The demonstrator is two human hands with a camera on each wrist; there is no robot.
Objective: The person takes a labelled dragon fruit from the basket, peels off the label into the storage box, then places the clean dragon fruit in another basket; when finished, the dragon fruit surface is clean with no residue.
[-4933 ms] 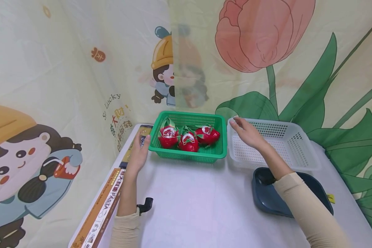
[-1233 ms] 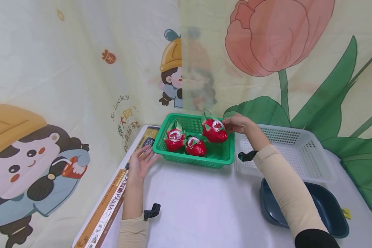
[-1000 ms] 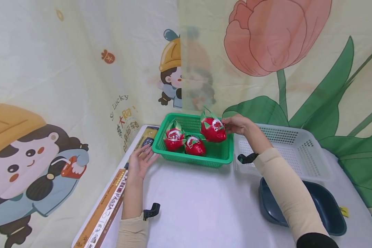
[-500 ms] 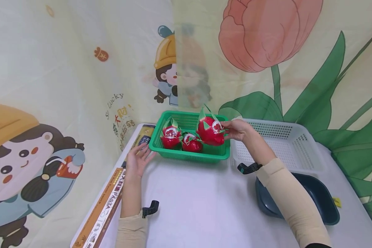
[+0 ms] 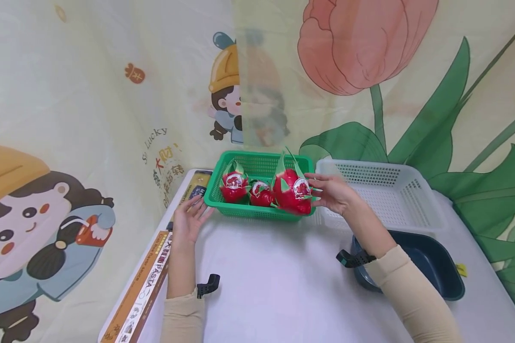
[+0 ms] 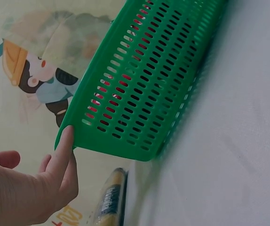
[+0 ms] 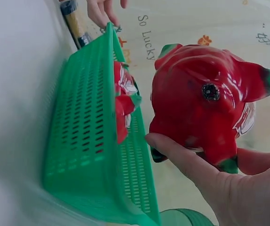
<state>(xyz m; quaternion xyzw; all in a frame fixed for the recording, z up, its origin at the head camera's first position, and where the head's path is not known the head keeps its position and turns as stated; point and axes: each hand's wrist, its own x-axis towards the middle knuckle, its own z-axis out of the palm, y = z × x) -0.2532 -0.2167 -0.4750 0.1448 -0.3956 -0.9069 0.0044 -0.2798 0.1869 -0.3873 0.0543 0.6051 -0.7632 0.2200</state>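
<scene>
A red dragon fruit (image 5: 291,191) with green leaf tips and a round label is held by my right hand (image 5: 332,193) above the front right of the green basket (image 5: 259,213). In the right wrist view, the thumb and fingers grip this dragon fruit (image 7: 198,101) from one side, its dark round end facing the camera. Two more dragon fruits lie inside the basket, one at left (image 5: 233,186) and one in the middle (image 5: 261,194), partly covered by the held one. My left hand (image 6: 36,186) touches the basket's corner rim with a fingertip, fingers loosely extended.
A white perforated basket (image 5: 416,202) stands right of the green one. In front of it sits a dark blue basin (image 5: 444,281), partly behind my right forearm. A long pasta box (image 5: 143,290) and a yellow-and-blue packet (image 5: 196,186) lie along the table's left edge.
My right hand, which was over the white basket, has taken the right-hand dragon fruit, raised it and brought it nearer to me. My left hand stays by the green basket's left end.
</scene>
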